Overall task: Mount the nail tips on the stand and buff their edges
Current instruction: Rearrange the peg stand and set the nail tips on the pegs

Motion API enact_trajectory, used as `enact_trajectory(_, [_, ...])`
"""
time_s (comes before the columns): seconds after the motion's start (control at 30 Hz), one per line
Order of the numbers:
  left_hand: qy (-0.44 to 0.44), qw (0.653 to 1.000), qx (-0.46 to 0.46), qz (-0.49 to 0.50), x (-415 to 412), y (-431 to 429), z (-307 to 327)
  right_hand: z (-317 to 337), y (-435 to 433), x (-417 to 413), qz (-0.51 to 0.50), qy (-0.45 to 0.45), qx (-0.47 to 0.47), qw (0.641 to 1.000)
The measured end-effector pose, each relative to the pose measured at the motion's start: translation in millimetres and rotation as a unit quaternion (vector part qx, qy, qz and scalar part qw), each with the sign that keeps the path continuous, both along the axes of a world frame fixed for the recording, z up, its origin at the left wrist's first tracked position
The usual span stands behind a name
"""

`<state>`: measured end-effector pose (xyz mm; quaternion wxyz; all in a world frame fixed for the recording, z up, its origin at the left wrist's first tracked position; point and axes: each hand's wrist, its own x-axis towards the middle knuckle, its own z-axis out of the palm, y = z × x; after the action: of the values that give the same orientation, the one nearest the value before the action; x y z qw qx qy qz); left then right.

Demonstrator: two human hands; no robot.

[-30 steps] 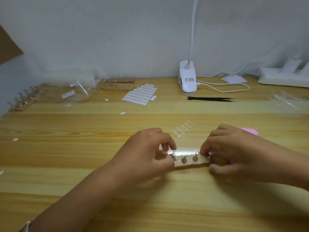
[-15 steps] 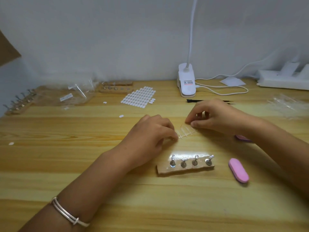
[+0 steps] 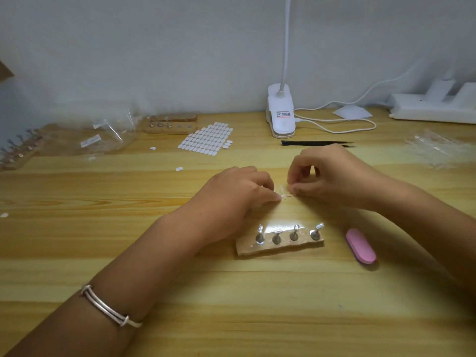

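- Currently, head view: left hand (image 3: 239,194), fingers curled, holds the left end of the clear nail-tip strip (image 3: 286,196) down on the table (image 3: 128,253).
- Right hand (image 3: 332,181) pinches the strip's right end, thumb against forefinger.
- Stand (image 3: 279,248) sits nearer the person; pink buffer (image 3: 360,246) lies right of it, apart.

Crowded middle, open near edge
The left hand (image 3: 239,197) and right hand (image 3: 332,179) meet at the nail-tip strip (image 3: 286,196), with the wooden stand (image 3: 280,248) and pink buffer (image 3: 360,246) just nearer. The table (image 3: 231,305) lies bare nearer still; tweezers (image 3: 316,143) and clip lamp (image 3: 281,117) block the back.
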<state>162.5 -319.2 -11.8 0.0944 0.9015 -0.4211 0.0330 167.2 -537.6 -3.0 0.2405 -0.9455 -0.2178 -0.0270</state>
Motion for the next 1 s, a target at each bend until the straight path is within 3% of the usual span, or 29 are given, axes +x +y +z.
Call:
enact_trajectory(0.23, [0.003,0.999,-0.036,-0.004,-3,3,-5,3,-8,-11,0.000,0.001,0.026,1.000])
enact_trajectory(0.43, [0.007,0.999,-0.049,-0.007,-5,8,-5,6,-16,-7,-0.093,0.030,0.100,0.990])
enact_trajectory(0.5, [0.037,0.997,-0.073,0.002,-7,10,-5,20,-26,-7,-0.112,0.068,0.173,0.976])
enact_trajectory(0.57, [0.074,0.991,-0.106,0.016,-7,12,-3,35,-31,-14,-0.078,0.162,0.241,0.954])
enact_trajectory(0.67, [0.092,0.982,-0.157,0.043,-8,12,0,44,-29,-31,-0.013,0.279,0.198,0.940])
enact_trajectory(0.73, [0.103,0.974,-0.194,0.054,-14,11,3,43,-26,-42,-0.009,0.300,0.179,0.937])
enact_trajectory(0.87, [0.185,0.942,-0.274,0.059,-29,17,6,42,-19,-55,-0.015,0.271,0.184,0.945])
enact_trajectory(1.0, [0.226,0.938,-0.252,0.077,-41,27,-2,42,4,-59,0.036,0.227,0.110,0.967])
